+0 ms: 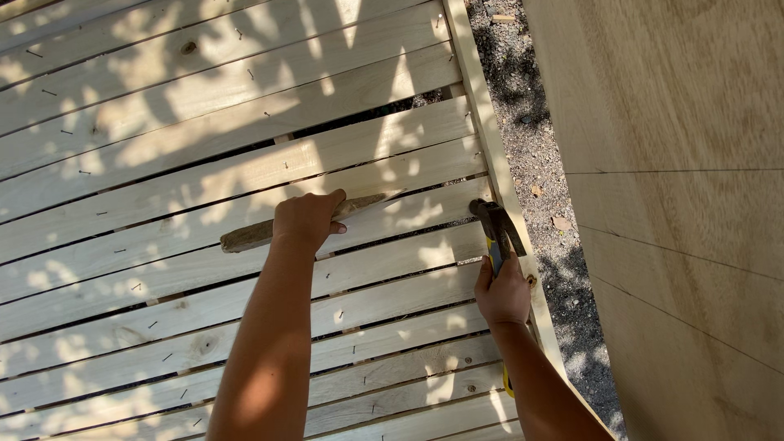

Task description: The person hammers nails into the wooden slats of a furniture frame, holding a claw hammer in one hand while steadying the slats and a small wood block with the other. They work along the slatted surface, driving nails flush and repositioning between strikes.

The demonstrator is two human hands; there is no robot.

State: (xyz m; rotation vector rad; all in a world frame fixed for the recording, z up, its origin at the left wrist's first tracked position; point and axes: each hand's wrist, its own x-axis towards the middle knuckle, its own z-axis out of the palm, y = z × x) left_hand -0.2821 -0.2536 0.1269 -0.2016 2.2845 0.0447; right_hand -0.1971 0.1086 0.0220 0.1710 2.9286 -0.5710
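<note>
Pale slats (204, 155) lie side by side across a frame, most already fixed, with nail heads and a few nails standing proud showing along them. The right rail (490, 139) runs down their ends, gravel (539, 163) beside it and a plywood sheet (678, 204) at the far right. The left hand (306, 220) is closed round a rough stick (245, 235), laid slantwise over the middle slats with its thin tip pointing toward the rail. The right hand (502, 292) grips the handle of a hammer (496, 229), whose head rests at a slat end against the rail. Judging by the uneven gaps near the top and middle, some slats there look unfinished, and the slat under the hammer seems the one in hand
</note>
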